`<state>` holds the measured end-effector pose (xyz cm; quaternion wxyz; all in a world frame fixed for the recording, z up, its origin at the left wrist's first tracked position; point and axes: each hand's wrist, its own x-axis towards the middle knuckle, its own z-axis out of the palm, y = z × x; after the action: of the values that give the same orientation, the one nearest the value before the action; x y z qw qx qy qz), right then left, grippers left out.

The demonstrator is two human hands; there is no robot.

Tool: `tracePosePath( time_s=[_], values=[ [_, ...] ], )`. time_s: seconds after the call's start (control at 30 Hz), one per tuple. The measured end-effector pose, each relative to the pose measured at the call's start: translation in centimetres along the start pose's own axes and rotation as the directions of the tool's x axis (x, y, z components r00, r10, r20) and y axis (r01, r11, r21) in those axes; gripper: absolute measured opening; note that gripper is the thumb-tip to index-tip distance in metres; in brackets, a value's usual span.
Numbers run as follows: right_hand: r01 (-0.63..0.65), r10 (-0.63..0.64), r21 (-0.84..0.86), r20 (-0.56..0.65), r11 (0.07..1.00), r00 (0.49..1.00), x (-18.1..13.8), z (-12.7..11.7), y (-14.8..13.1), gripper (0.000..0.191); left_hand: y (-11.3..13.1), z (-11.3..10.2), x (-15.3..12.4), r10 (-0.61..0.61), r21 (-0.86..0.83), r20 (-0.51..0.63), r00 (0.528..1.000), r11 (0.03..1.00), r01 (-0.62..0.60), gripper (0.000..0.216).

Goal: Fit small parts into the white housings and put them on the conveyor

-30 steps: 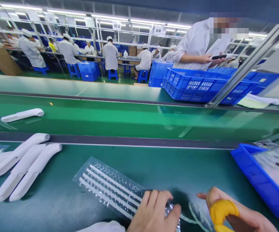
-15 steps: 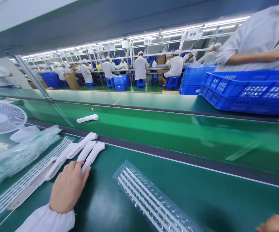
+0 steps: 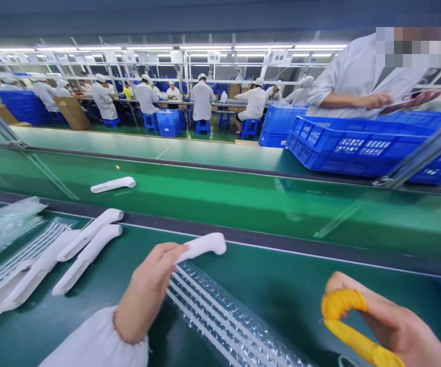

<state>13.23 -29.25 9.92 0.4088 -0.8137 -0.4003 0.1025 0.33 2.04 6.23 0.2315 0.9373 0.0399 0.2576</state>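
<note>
My left hand [image 3: 149, 285] grips one long white plastic handle part [image 3: 202, 245] and holds it above a clear blister strip [image 3: 228, 321] with rows of small round pieces. My right hand [image 3: 381, 321] hovers at the lower right, thumb and forefinger in yellow finger cots, pinched together with nothing visible between them. Two more white handle parts [image 3: 86, 244] lie side by side on the dark green bench to the left.
A green conveyor belt [image 3: 243, 201] runs across behind the bench, carrying one white handle part [image 3: 112, 184]. Clear bags and trays [image 3: 6, 239] sit at far left. Blue crates [image 3: 358, 148] stand beyond the belt, with a white-coated person behind them. Other workers sit at far benches.
My left hand has picked one white handle part out of the group at left and carried it right, over the blister strip. My right hand has come back into view.
</note>
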Motion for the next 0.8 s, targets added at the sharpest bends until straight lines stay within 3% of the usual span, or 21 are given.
tracePosePath(
  time_s=[0.1, 0.2, 0.33, 0.43, 0.67, 0.8],
  values=[
    [0.022, -0.022, -0.041, -0.005, 0.999, 1.0, 2.2, 0.2, -0.8, 0.015, 2.3, 3.2, 1.1, 0.044, -0.11, 0.055, 0.998, 0.993, -0.038, 0.037],
    [0.04, -0.04, -0.096, 0.006, 0.995, 0.999, 4.2, 1.1, -0.6, 0.016, 3.5, 4.8, 0.9, 0.04, -0.181, 0.106, 0.994, 0.983, -0.02, 0.028],
    [0.046, -0.045, -0.158, 0.009, 0.986, 0.999, 6.2, 2.3, -0.3, 0.013, 4.2, 4.9, 0.0, 0.061, -0.21, 0.148, 0.987, 0.977, -0.029, 0.028],
    [0.04, -0.02, -0.273, 0.076, 0.961, 0.997, 7.2, 3.2, -0.2, 0.01, 4.4, 4.7, -0.3, 0.099, -0.204, 0.165, 0.981, 0.977, -0.064, 0.026],
    [-0.015, 0.071, -0.407, 0.123, 0.913, 0.99, 8.4, 5.0, 0.5, 0.039, 4.3, 5.0, -0.7, 0.085, -0.26, 0.206, 0.975, 0.965, -0.03, 0.03],
    [-0.015, 0.091, -0.417, 0.163, 0.909, 0.982, 8.2, 5.4, 0.8, 0.038, 4.3, 5.0, -0.7, 0.074, -0.269, 0.158, 0.985, 0.963, -0.03, 0.027]
  ],
)
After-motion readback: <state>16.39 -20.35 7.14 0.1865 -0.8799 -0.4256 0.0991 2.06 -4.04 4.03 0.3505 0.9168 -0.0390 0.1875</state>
